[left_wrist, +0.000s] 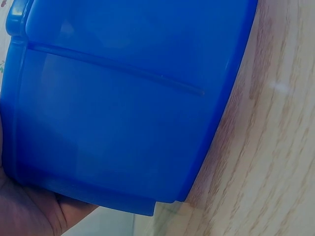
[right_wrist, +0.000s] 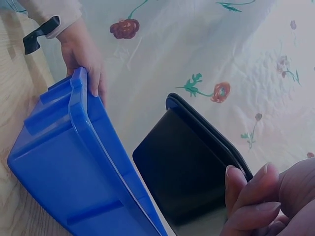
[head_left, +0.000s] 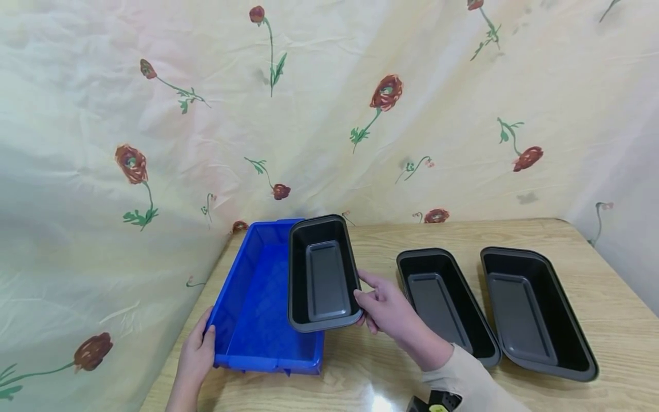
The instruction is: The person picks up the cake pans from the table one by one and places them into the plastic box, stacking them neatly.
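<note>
Nearest to the person, the left hand (head_left: 193, 357) grips the near left corner of a blue bin (head_left: 252, 320) that sits on the worktop (head_left: 576, 274), the thumb over its rim. A little farther in, the right hand (head_left: 388, 309), coming out of a pale sleeve (head_left: 468, 380), pinches a dark loaf pan (head_left: 326, 280) by its right side, close to the near corner. That pan is up in the air over the bin's right side, left of the hand that holds it. Off to the right, the middle pan (head_left: 437, 297) and the rightmost pan (head_left: 525, 315) lie side by side. Behind everything hangs a flowered cloth (head_left: 319, 114).
</note>
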Available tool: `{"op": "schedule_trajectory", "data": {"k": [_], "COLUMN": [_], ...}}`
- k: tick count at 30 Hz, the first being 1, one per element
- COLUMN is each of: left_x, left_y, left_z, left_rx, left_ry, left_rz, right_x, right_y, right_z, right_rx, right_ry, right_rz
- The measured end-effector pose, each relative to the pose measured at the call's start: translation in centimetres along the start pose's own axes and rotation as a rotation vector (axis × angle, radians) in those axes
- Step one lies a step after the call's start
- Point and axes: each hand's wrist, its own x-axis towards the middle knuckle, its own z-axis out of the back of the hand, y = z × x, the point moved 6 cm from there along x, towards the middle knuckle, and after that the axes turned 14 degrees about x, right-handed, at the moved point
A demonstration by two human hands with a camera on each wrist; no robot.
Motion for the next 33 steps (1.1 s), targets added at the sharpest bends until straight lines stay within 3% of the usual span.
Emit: {"op": "schedule_trajectory", "data": {"k": [12,33], "left_x": [-0.1,0.0], "left_y": [0.0,-0.1], "left_z": [-0.1,-0.1], "left_rx": [-0.014,-0.005], "left_ry": [-0.012,0.001], "left_rz": [0.004,0.007], "right_x": [1.1,2.9], "right_y": [-1.1,-2.3], "right_z": [-1.1,-3.9], "right_rx": [0.033,0.075], "right_ry": [-0.035,0.011], "right_rz": [-0.052,-0.022]}}
